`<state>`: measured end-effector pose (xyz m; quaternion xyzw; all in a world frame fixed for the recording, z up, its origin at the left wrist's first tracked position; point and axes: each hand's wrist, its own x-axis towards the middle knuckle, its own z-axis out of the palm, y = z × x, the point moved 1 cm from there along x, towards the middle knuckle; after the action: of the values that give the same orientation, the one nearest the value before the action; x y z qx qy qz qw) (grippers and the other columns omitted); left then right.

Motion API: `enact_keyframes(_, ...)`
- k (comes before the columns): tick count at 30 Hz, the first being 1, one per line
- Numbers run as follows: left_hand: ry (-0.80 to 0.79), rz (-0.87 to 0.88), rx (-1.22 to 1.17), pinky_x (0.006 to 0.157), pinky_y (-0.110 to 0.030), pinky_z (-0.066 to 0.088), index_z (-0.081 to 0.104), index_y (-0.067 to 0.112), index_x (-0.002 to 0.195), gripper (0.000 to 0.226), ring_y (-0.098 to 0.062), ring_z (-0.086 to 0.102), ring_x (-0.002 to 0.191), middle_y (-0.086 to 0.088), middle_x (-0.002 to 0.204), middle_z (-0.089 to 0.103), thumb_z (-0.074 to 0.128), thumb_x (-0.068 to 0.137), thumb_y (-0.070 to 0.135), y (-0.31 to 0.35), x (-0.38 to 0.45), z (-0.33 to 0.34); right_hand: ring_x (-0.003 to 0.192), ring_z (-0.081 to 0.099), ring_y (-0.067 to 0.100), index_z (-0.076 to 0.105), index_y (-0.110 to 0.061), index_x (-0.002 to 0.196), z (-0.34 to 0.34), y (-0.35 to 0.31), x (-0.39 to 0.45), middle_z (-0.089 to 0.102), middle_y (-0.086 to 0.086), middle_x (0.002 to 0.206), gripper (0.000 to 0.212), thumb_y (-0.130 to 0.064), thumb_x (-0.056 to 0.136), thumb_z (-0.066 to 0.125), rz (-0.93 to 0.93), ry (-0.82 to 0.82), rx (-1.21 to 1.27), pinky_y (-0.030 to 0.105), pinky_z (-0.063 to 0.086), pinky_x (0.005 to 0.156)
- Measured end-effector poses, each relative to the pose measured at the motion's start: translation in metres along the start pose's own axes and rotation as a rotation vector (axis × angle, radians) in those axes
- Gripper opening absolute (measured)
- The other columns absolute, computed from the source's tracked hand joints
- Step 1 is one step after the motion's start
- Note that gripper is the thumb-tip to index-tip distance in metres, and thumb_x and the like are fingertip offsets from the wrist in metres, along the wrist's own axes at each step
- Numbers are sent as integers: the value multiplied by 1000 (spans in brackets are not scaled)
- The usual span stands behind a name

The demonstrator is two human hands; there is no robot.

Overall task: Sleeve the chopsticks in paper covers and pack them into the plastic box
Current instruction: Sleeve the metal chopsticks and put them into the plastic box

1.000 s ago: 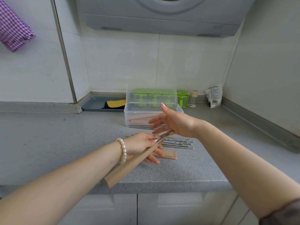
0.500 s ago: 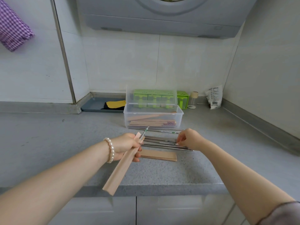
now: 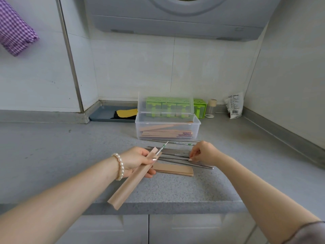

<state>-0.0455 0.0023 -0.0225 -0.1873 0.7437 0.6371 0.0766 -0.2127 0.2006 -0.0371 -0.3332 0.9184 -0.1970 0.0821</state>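
Observation:
My left hand [image 3: 139,160] grips a brown paper cover [image 3: 131,182] that slants down toward the counter's front edge, with a metal chopstick tip [image 3: 162,147] sticking out of its top. My right hand [image 3: 204,154] rests on the pile of loose metal chopsticks [image 3: 175,153], fingertips pinching the end of one. Flat empty paper covers [image 3: 173,169] lie stacked just in front of the pile. Behind it stands the clear plastic box [image 3: 168,126], lid up, with several sleeved chopsticks inside.
A green compartment holder [image 3: 199,107] stands behind the box, with a small jar [image 3: 211,108] and a white packet [image 3: 233,106] to its right. A grey tray [image 3: 103,114] with a yellow cloth sits at the back left. The counter's front edge [image 3: 175,206] is close.
My right hand dropped from above the box onto the loose chopsticks and pinched one. My left hand with the sleeved cover shifted slightly left.

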Motion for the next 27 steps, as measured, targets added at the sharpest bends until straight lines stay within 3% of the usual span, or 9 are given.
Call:
enact_keyframes(4, -6, -6, -17, 59, -31, 59, 58, 3, 96, 8, -20, 70, 66, -14, 80, 63, 57, 89, 7, -1, 0, 1, 79, 51, 12, 71, -8, 91, -1, 3, -2, 50, -13, 74, 13, -18, 82, 69, -11, 80, 12, 15, 38, 61)
enact_keyframes(7, -13, -14, -44, 55, -30, 59, 56, 4, 95, 7, -22, 70, 65, -14, 81, 62, 55, 90, 9, -1, -1, -1, 71, 56, 12, 66, -9, 89, -21, 5, -7, 62, -4, 79, 8, -15, 87, 63, 10, 151, 105, 26, 46, 70)
enact_keyframes(9, -20, -13, -63, 53, -30, 58, 55, 4, 96, 6, -22, 69, 65, -14, 81, 62, 53, 92, 9, -1, -1, -2, 57, 58, 12, 63, -11, 82, -43, 8, -12, 68, 1, 72, 6, -12, 87, 61, 13, 204, 277, 31, 50, 61)
enact_keyframes(11, -31, -6, -70, 53, -30, 57, 55, 5, 97, 7, -23, 69, 64, -15, 81, 63, 54, 92, 10, -1, -1, -1, 47, 53, 10, 64, -11, 78, -68, 10, -20, 68, 0, 64, 7, -11, 85, 63, 6, 304, 491, 25, 44, 49)
enact_keyframes(13, -39, 2, -57, 54, -29, 57, 56, 6, 96, 8, -22, 69, 65, -13, 80, 66, 56, 90, 12, 0, 0, 0, 43, 49, 8, 66, -10, 75, -89, 8, -29, 66, -1, 56, 9, -7, 83, 64, -26, 380, 797, 20, 41, 46)
enact_keyframes(15, -44, 6, -38, 54, -28, 57, 58, 5, 96, 9, -21, 69, 66, -12, 78, 68, 58, 89, 11, 1, 0, 2, 42, 50, 6, 66, -11, 68, -102, 6, -34, 63, -1, 51, 18, -2, 82, 60, -55, 376, 1099, 17, 42, 43)
enact_keyframes(18, -80, 17, -21, 57, -28, 58, 58, 3, 98, 9, -20, 69, 65, -11, 77, 68, 57, 89, 3, 2, -1, 7, 41, 50, 7, 66, -16, 54, -110, 1, -40, 58, -2, 49, 23, -11, 75, 60, -120, 307, 1381, 15, 42, 42)
enact_keyframes(22, -134, 38, -7, 59, -28, 58, 57, 5, 98, 14, -21, 70, 69, -12, 80, 69, 55, 88, -4, 6, -5, 12, 41, 48, 9, 57, -14, 56, -105, 3, -41, 55, -1, 48, 24, -26, 77, 59, -109, 249, 1367, 16, 41, 42)
enact_keyframes(27, -169, 50, 3, 62, -27, 58, 58, 7, 98, 16, -21, 71, 73, -11, 85, 73, 58, 86, -3, 10, -10, 15, 40, 51, 10, 50, -12, 66, -96, 5, -37, 55, 0, 44, 27, -20, 92, 53, -48, 328, 1269, 16, 41, 41)
